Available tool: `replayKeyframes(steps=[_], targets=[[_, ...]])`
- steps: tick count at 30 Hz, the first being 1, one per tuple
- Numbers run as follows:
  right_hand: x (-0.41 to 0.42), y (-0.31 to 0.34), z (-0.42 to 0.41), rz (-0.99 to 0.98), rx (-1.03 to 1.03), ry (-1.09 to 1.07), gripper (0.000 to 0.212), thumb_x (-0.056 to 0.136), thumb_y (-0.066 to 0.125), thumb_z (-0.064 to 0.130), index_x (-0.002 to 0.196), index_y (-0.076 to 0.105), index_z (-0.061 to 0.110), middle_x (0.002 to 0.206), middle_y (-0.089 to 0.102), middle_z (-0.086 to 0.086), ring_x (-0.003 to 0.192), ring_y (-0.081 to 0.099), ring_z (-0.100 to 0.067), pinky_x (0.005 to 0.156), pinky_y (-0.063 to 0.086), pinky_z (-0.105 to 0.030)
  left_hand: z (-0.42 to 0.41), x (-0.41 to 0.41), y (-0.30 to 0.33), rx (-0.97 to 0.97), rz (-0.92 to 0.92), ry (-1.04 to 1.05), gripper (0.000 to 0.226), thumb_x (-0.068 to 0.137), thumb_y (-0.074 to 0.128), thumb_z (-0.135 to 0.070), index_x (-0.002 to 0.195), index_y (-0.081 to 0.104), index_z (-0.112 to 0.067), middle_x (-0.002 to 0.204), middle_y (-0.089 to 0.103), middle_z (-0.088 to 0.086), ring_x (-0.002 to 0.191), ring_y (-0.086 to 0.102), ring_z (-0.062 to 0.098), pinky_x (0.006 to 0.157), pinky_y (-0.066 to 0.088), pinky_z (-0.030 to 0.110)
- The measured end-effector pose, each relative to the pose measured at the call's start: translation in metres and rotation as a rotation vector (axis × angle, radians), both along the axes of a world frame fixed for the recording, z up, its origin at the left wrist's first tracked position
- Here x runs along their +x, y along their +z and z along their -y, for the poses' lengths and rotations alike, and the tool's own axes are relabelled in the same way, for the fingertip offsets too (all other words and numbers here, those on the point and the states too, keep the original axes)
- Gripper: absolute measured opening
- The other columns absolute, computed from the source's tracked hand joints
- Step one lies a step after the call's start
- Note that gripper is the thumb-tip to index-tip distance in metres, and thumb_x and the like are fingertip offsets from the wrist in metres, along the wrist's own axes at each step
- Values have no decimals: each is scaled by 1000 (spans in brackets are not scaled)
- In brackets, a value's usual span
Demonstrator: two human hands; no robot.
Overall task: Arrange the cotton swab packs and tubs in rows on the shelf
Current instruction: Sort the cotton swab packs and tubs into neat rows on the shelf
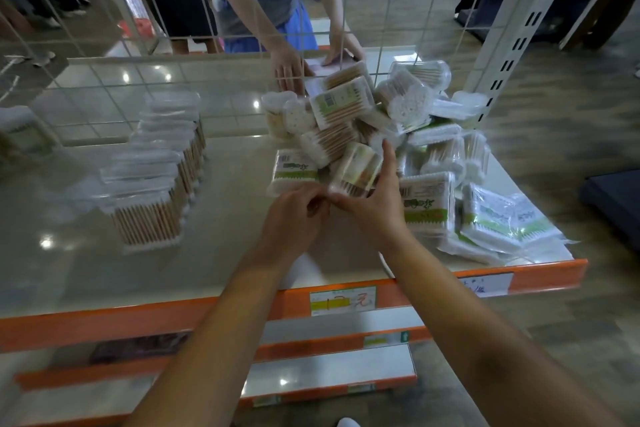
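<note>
— Why are both hands at the near edge of the pile [377,135]?
— The right hand [375,204] grasps a swab pack [356,172] to lift it; the left hand [294,215], curled, seems empty.
— Destination?
— The row [156,170] far left on the shelf [225,218].

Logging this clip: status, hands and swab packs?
Left hand curled, empty. Right hand grips a pack at the pile. Row started left.
</note>
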State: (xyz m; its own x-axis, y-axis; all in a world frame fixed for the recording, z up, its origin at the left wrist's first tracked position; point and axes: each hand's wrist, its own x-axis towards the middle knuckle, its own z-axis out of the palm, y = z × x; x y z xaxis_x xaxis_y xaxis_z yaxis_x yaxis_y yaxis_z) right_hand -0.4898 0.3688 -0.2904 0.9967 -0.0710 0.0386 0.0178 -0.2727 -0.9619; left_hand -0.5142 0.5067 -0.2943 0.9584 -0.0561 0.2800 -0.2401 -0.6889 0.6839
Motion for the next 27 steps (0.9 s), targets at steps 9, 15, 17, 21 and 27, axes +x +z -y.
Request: replayKeyframes(steps=[9,15,17,21,27], targets=[[-14,7,3,101,-22,103,105,56,85,25,139,23,41,134,45,-4,120,49,-22,91,51,-36,-7,-10,15,-362,-232,79,23,81,67,-14,103,62,-18,90,64,-2,82,59,10,68,46,17],[-30,28,-1,304,-139,207,104,62,84,6,141,20,27,137,43,-8,115,51,-20,80,44,-6,-16,-23,22,-736,-280,-105,67,53,76,-39,116,54,-25,107,62,3,94,61,16,79,51,29],[-35,37,-5,302,-156,255,104,63,83,7,140,17,32,135,44,-5,113,51,-18,82,45,-10,-19,-26,26,-760,-272,-132,67,53,75,-40,115,55,-23,110,63,4,97,60,18,81,51,32],[-42,50,-18,280,-169,304,103,65,82,12,131,12,48,141,36,-1,120,46,-20,93,47,-33,-26,-32,34,-807,-251,-154,63,53,74,-37,112,57,-24,114,62,8,101,58,17,85,50,36],[-49,60,-41,293,-73,327,101,63,83,10,127,15,50,138,42,-7,113,52,-21,79,51,-17,-49,-37,44,-860,-217,-154,63,55,74,-29,114,57,-20,113,63,6,104,60,14,76,52,28]])
